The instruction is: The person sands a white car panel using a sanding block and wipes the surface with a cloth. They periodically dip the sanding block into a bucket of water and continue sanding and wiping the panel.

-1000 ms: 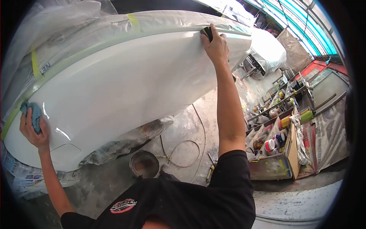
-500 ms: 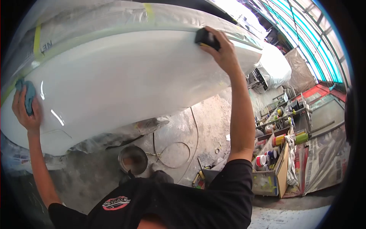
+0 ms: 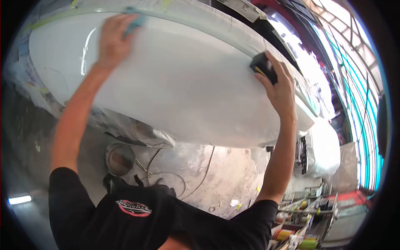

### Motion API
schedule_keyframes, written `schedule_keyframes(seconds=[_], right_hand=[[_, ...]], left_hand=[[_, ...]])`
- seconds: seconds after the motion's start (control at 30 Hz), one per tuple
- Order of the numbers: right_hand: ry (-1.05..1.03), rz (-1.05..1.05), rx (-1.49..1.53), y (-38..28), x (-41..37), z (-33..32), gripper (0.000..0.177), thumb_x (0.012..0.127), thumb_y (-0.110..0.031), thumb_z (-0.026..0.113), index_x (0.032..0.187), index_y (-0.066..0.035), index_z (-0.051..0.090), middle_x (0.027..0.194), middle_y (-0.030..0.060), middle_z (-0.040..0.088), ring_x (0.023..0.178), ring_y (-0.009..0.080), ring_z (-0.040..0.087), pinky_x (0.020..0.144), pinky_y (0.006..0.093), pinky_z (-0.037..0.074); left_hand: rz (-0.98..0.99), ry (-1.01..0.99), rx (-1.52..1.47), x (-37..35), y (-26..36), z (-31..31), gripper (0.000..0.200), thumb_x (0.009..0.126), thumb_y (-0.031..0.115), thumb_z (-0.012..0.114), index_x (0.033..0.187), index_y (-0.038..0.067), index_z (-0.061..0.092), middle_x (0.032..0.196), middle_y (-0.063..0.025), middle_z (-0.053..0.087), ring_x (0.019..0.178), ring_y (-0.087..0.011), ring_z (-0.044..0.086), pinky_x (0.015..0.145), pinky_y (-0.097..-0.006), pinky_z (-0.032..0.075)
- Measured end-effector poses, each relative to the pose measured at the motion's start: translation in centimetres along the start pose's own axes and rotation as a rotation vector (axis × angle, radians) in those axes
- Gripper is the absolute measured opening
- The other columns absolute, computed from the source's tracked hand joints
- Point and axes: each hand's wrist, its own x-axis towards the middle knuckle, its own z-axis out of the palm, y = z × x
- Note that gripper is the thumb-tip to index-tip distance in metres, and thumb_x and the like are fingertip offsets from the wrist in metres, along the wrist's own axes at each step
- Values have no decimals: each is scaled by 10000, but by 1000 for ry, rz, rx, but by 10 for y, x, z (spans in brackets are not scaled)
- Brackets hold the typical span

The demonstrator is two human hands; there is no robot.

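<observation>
A glossy white car body panel [image 3: 175,83] stretches across the view, its upper edge bordered by masking tape and plastic film [image 3: 216,25]. My left hand [image 3: 113,43], slightly blurred, is closed around a teal cloth [image 3: 135,21] at the panel's upper left edge. Farther right along that same edge, my right hand [image 3: 281,85] grips a black sanding block [image 3: 262,66] with a thin yellow strip. The underside of the block is hidden.
On the concrete floor below the panel stand a round bucket [image 3: 120,159] and a loose hose [image 3: 210,162]. Crumpled plastic [image 3: 141,131] hangs under the panel. Paint cans [image 3: 283,234] and clutter lie at lower right, beyond a covered white vehicle part [image 3: 325,146].
My left hand has swept the cloth rightward from the panel's far left end along the upper edge. The view has shifted; my right hand still holds the block near the upper edge.
</observation>
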Motion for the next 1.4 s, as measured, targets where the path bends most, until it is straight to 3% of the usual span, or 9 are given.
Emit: schedule_keyframes(seconds=[0.17, 0.3, 0.4, 0.53, 0.73, 1.03, 1.2, 1.27, 1.4], right_hand=[[38, -4, 121, 34, -6, -34, 602, 851, -165, 839, 1402, -65, 618, 1186, 178, 691, 1060, 310, 697, 928, 400, 543], [62, -150, 133, 19, 4, -23, 592, 849, -198, 842, 1376, -53, 613, 1182, 195, 686, 1062, 364, 691, 921, 431, 544], [12, -239, 127, 12, 11, -11, 611, 840, -247, 851, 1377, -81, 610, 1139, 178, 684, 1033, 389, 680, 893, 462, 544], [-56, -253, -33, 16, 17, 17, 628, 824, -314, 851, 1385, -148, 623, 1105, 106, 665, 991, 330, 670, 887, 443, 527], [43, -313, -95, -1, 23, 41, 615, 821, -355, 842, 1369, -177, 627, 1088, 98, 657, 1031, 323, 655, 882, 468, 516], [133, -467, -63, -165, 127, 162, 606, 847, -417, 802, 1336, -113, 613, 1081, 124, 667, 1062, 311, 661, 867, 506, 517], [-33, -286, -102, -46, 55, 67, 633, 785, -357, 859, 1333, -141, 627, 1045, 102, 643, 1003, 328, 671, 821, 466, 553], [59, -384, -143, 19, 22, 38, 718, 755, -311, 883, 1406, -176, 611, 1028, 79, 636, 995, 306, 662, 826, 461, 550], [50, -397, -178, -7, 36, 52, 715, 761, -309, 880, 1407, -169, 605, 1037, 67, 629, 986, 293, 657, 850, 475, 535]], left_hand=[[50, -50, -284, 27, 202, 99, 535, 749, 69, 792, 1264, 126, 661, 1175, -92, 665, 1129, -321, 613, 972, -473, 469], [52, -71, -374, 26, 255, 105, 626, 711, 125, 822, 1314, 152, 653, 1272, -88, 636, 1251, -314, 576, 1077, -515, 424], [68, -222, -189, -17, 223, 76, 696, 723, 167, 846, 1386, 204, 640, 1423, -66, 567, 1393, -310, 501, 1205, -596, 273], [-139, -2, 47, -106, 113, 35, 642, 833, 279, 835, 1431, 196, 617, 1462, -102, 552, 1418, -332, 470, 1216, -636, 212], [-675, 339, 204, -117, 35, -15, 448, 1057, 299, 581, 1443, 73, 577, 1498, -166, 496, 1395, -371, 428, 1157, -503, 386], [-695, 290, 193, -118, 32, -19, 462, 1048, 315, 592, 1427, 50, 582, 1483, -190, 491, 1403, -375, 405, 1131, -497, 405], [-678, 333, 207, -116, 23, -21, 451, 1040, 306, 606, 1406, 42, 599, 1452, -201, 526, 1360, -377, 458, 1117, -501, 413], [-677, 338, 249, -116, 20, -21, 454, 1043, 311, 606, 1407, 40, 598, 1449, -197, 534, 1357, -373, 461, 1108, -502, 425], [-666, 343, 275, -117, 24, -18, 468, 1054, 331, 596, 1415, 35, 591, 1467, -183, 521, 1373, -367, 442, 1103, -505, 438]])
